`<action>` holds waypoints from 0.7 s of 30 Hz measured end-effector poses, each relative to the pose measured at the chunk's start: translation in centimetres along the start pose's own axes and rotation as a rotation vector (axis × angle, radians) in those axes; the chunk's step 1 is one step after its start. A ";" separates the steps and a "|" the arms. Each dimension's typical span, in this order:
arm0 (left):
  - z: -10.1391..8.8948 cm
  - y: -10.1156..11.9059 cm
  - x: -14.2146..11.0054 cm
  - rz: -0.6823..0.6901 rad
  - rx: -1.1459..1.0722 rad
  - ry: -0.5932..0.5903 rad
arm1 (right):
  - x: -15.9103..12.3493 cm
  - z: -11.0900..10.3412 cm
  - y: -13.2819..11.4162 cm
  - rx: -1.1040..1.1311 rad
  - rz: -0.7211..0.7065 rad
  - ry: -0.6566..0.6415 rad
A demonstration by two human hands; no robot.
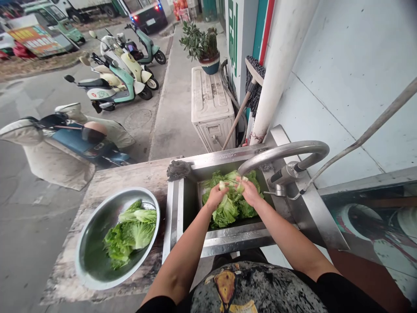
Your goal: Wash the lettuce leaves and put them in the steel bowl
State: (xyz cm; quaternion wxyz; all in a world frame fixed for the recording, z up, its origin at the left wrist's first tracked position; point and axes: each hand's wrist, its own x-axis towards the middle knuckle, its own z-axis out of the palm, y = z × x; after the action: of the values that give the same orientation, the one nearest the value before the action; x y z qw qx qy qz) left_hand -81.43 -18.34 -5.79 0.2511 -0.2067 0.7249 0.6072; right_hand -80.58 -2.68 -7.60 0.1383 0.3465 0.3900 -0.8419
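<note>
Both hands are over the steel sink (192, 237), which is full of green lettuce leaves (226, 211). My left hand (216, 195) is closed round a lettuce leaf, whose pale stem end sticks up by the thumb. Just to the right, under the tap spout (276, 154), my right hand (250, 192) has its fingers curled on a lettuce leaf too. Some of the fingers are hidden by leaves. Left of the sink stands a wide metal basin (93, 237) with more lettuce lying in it.
The basin rests on a worn wooden board (130, 176). A dark rag (179, 169) lies on the sink's far left corner. Beyond the sink are a white outdoor unit (211, 104) with a potted plant (208, 63), a mop (239, 111), a white pipe (280, 61) and several parked scooters (120, 89).
</note>
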 end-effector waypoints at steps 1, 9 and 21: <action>-0.4 0.3 0.1 0.014 0.031 0.012 | -0.2 -0.1 -0.2 -0.071 -0.006 -0.002; 0.5 1.4 0.5 0.081 0.021 0.036 | 0.3 0.4 -0.6 -0.149 0.104 -0.161; 3.5 5.0 -0.1 0.448 0.475 -0.179 | 4.9 -4.9 4.2 -0.974 0.150 0.305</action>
State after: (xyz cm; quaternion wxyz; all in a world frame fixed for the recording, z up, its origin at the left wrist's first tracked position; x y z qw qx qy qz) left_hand -83.99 -14.00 -2.35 0.2152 0.0763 0.8486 0.4771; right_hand -79.63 -1.63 -15.55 0.2852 0.3879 0.7266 -0.4901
